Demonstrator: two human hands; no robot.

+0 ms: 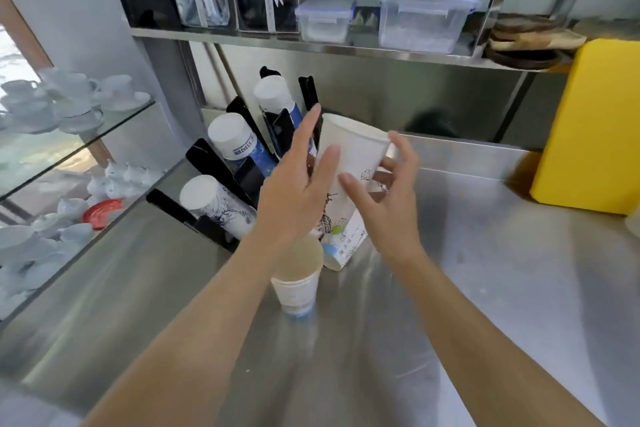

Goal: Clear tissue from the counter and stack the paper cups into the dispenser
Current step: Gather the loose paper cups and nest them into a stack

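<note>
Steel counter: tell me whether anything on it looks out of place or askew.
Yes. A stack of white paper cups leans tilted between the left hand and right hand, outside the black dispenser. A loose cup stands upright, alone on the counter. No tissue or spill shows.

The stainless steel table [485,270] carries a black cup dispenser [221,163] at its back left, three white cup stacks leaning in its slots. Just in front stands an upright paper cup [299,279] with a brown inside, and close beside it a stack of printed paper cups [346,236] tilts from the steel. A yellow box [592,128] sits at the far right edge.
</note>
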